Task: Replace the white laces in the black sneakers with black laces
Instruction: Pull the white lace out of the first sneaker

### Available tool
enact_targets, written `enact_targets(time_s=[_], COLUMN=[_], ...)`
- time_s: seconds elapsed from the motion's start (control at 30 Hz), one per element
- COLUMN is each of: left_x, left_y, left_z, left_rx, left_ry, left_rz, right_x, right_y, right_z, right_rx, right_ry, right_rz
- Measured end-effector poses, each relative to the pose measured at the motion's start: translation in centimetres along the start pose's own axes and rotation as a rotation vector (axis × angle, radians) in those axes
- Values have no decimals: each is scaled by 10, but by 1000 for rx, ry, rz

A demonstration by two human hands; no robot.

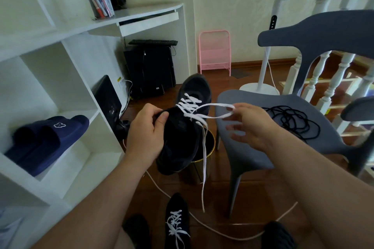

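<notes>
Over a glossy wooden floor [263, 194], the left hand [145, 133] grips a black sneaker [182, 133]; the right hand [251, 125] pinches its flat white lace [212, 105] beside coiled black laces [293, 121].

Bare forearms, no sleeves, dark footwear

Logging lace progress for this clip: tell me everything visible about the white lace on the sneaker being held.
The white lace is a flat woven band, still threaded in crisscross rows through the lower eyelets of the held black sneaker. Its upper part is loosened. The right hand pinches a long loop of it, drawn sideways over the grey chair. One free end hangs straight down past the sneaker toward the floor. The left hand grips the sneaker itself.
</notes>
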State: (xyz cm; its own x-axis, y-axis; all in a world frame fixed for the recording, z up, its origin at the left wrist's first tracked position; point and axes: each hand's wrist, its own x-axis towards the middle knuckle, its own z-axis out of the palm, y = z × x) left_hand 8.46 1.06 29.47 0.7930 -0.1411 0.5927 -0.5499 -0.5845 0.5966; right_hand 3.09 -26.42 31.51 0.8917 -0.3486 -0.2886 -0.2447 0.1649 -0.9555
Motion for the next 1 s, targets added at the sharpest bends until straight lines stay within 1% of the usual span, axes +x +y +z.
enact_targets(time_s=[0.03,0.07,0.13,0.2,0.23,0.27,0.3,0.37,0.53,0.67,0.73,0.8,0.87,0.93,0.97,1.0], left_x=[0,0,-1,-1,-2,-3,-4,-6,-8,-8,-7,-5,-3,-2,-2,-1], left_y=[-1,-2,-2,-1,0,2,3,5,8,8,7,5,3,1,0,-1], left_z=[0,1,2,3,3,4,4,5,5,5,6,5,4,3,2,1], left_rx=[11,20,29,26,23,21,17,9,-2,7,4,9,10,-1,-5,-5], left_ry=[-8,-15,-28,-36,-42,-51,-61,-76,-84,-88,-82,-70,-44,-8,7,16], left_rz=[-4,-3,10,31,43,56,69,91,124,145,137,119,95,70,59,50], right_x=[-1,-3,-10,-15,-17,-19,-19,-19,-14,-15,-14,-12,-6,1,4,6], right_y=[-1,-1,0,4,6,8,10,11,11,13,12,9,5,4,4,6], right_z=[4,8,17,23,26,29,33,38,34,32,32,28,17,1,-7,-13], right_rx=[-17,-92,-388,-725,-841,-899,-915,-893,-793,-853,-837,-806,-833,-845,-849,-870], right_ry=[22,58,106,76,40,-5,-41,-70,-85,-61,-41,-3,95,222,256,254], right_rz=[-53,-156,-449,-745,-845,-897,-907,-870,-669,-657,-666,-663,-640,-521,-444,-382])
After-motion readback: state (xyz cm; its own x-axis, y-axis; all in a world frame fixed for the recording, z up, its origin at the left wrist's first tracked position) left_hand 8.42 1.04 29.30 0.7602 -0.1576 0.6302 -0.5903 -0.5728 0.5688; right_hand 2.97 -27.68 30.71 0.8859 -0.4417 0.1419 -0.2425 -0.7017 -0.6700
